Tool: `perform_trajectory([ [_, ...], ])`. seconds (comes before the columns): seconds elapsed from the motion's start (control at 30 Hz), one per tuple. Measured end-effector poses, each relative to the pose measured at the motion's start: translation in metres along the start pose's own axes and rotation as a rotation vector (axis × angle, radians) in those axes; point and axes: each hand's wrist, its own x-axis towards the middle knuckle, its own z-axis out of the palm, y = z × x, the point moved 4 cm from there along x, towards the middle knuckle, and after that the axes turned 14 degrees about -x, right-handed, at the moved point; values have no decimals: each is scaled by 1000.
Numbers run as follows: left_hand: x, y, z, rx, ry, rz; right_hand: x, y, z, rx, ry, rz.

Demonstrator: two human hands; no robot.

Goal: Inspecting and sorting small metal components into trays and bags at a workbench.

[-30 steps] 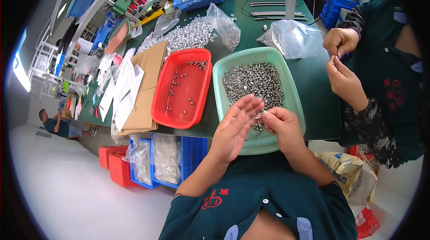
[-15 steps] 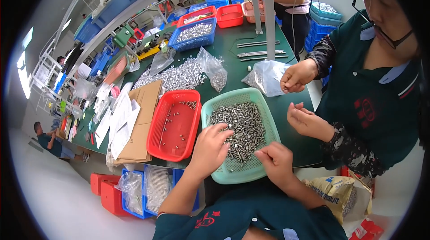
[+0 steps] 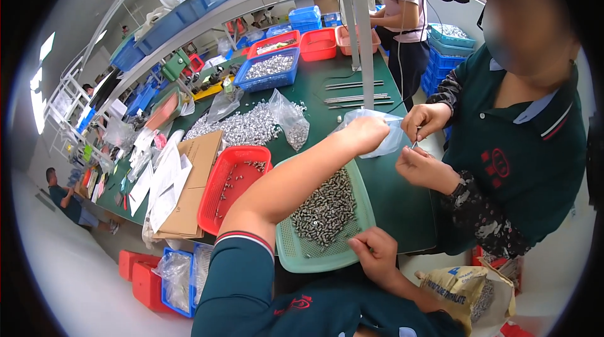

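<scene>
At the left end, loose white papers [image 3: 167,183] are lying beside and partly over a flat cardboard sheet [image 3: 194,167] on the dark green worktable [image 3: 402,211]. To the right, a red plastic basket [image 3: 240,175] is holding scattered metal fittings along its edges. Behind it, a heap of silver parts [image 3: 236,123] is covering the table, with a blue basket [image 3: 269,80] of similar parts standing farther back. A clear bag of parts [image 3: 294,126] is resting at the heap's right side.

At centre, a light green perforated basket [image 3: 308,266] is containing the main pile of small cylindrical metal fittings [image 3: 324,211]. The left forearm is spanning this basket; the left hand [image 3: 370,134] is hovering at a translucent plastic bag [image 3: 394,142]. Its fingers are facing away, so their grip and any contact cannot be told. The right hand [image 3: 376,254] is hovering over the green basket's right side, fingers curling inward; whether they are gripping a fitting cannot be told. Behind the bag, slender metal rods [image 3: 358,99] are lying in a row. At far right, a co-worker's hands [image 3: 425,164] are pinching a small, thin piece.
</scene>
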Motion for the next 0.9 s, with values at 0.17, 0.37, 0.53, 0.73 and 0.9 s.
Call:
perform_trajectory([
  [0.17, 45, -46, 39, 61, -314, -470, -5, 10, -2, 49, -31, -5],
  [0.37, 59, -102, 93, 324, -675, -858, 1, 10, -7, 147, -52, -34],
  [0.53, 40, -152, 135, -101, -177, -638, 2, 17, -5, 191, -100, -60],
  [0.73, 31, -93, 112, -109, 104, -671, 5, 27, -12, 191, -98, -60],
  [0.9, 26, -93, 94, -168, 151, -491, 7, 23, -10, 181, -119, -103],
])
